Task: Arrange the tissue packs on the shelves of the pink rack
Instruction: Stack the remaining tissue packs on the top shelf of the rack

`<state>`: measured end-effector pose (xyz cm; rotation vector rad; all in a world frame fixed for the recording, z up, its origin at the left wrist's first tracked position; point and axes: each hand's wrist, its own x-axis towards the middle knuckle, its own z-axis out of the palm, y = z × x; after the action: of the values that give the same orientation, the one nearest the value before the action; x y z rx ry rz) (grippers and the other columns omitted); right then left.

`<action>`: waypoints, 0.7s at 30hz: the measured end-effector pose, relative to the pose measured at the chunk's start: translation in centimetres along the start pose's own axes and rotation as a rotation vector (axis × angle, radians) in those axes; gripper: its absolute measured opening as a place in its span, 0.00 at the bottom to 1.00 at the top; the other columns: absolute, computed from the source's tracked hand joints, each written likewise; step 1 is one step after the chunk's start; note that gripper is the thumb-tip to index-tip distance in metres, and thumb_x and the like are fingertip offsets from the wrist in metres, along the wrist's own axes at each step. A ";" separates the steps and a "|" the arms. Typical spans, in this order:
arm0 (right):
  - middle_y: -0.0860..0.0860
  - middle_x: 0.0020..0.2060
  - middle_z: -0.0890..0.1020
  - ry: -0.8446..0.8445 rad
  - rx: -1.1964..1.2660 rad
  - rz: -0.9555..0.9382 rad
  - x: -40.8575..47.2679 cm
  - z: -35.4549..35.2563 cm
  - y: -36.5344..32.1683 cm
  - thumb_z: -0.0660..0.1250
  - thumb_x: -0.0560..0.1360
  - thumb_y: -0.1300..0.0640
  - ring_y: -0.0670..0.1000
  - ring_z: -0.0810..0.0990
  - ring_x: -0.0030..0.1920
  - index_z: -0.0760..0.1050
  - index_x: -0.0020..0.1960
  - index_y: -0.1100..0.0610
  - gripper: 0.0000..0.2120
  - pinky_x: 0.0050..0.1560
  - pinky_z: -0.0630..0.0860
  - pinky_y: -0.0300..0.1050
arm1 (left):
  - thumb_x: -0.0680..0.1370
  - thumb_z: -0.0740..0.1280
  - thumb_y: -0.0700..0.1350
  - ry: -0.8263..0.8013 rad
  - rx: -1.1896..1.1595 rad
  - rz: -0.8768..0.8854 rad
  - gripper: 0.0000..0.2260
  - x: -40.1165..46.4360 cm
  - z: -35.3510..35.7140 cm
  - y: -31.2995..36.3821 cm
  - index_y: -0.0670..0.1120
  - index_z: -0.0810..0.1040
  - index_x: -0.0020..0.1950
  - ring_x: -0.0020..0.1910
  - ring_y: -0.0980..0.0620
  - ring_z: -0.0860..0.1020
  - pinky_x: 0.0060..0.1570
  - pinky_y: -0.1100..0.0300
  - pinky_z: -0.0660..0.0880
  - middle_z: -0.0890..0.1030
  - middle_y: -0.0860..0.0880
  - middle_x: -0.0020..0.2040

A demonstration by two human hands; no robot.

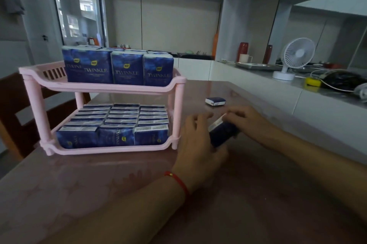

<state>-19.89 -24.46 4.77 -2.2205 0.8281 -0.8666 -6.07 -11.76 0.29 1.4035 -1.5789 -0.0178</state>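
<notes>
Your left hand [195,140] and right hand [245,119] grip one dark blue tissue pack [222,133] between curled fingers [200,118], low over the bench [99,184], just right of the pink rack [103,87]. Its two shelves stand packed with upright packs. A loose pack [215,101] lies on the bench beyond your hands.

The tissue pack [223,132] between both hands is motion-blurred.

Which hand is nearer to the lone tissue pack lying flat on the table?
Right. The right hand lies just in front of the lone pack; the left hand sits farther toward the camera.
</notes>
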 end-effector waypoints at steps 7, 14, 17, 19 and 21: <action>0.57 0.44 0.85 0.129 0.022 0.187 4.2 0.1 4.1 0.62 0.80 0.51 0.56 0.83 0.44 0.82 0.44 0.57 0.14 0.48 0.79 0.56 | 0.72 0.75 0.45 -0.105 -0.109 -0.159 0.21 0.2 -0.3 -0.1 0.51 0.72 0.63 0.51 0.55 0.79 0.49 0.63 0.76 0.81 0.52 0.55; 0.57 0.68 0.74 0.120 -0.486 0.327 14.3 1.5 12.1 0.62 0.71 0.48 0.58 0.76 0.63 0.69 0.70 0.53 0.28 0.63 0.74 0.56 | 0.76 0.70 0.45 -0.042 -0.240 -0.293 0.11 0.5 -0.6 -0.9 0.52 0.73 0.57 0.45 0.58 0.78 0.39 0.72 0.72 0.80 0.54 0.49; 0.52 0.80 0.53 0.052 -0.665 0.300 16.1 3.2 13.0 0.57 0.76 0.41 0.64 0.57 0.77 0.50 0.79 0.48 0.35 0.73 0.59 0.65 | 0.78 0.68 0.46 -0.029 -0.275 -0.311 0.09 0.4 -0.6 -1.1 0.55 0.72 0.56 0.47 0.60 0.78 0.43 0.69 0.74 0.79 0.55 0.49; 0.53 0.80 0.56 0.002 -0.737 0.234 16.9 3.4 13.3 0.53 0.76 0.39 0.63 0.60 0.76 0.52 0.79 0.47 0.33 0.73 0.60 0.66 | 0.78 0.67 0.46 -0.024 -0.284 -0.320 0.08 0.4 -0.5 -1.1 0.55 0.72 0.54 0.47 0.61 0.77 0.43 0.69 0.74 0.79 0.56 0.49; 0.53 0.77 0.64 -0.006 -0.697 0.203 17.3 3.3 13.4 0.50 0.73 0.37 0.63 0.64 0.73 0.56 0.76 0.45 0.33 0.70 0.62 0.66 | 0.78 0.67 0.46 -0.030 -0.285 -0.329 0.07 0.4 -0.5 -1.1 0.55 0.71 0.53 0.47 0.61 0.77 0.43 0.70 0.75 0.79 0.56 0.49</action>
<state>-11.65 -44.25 -0.59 -2.6395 1.4968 -0.5121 -4.91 -12.13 0.12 1.4223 -1.2940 -0.4451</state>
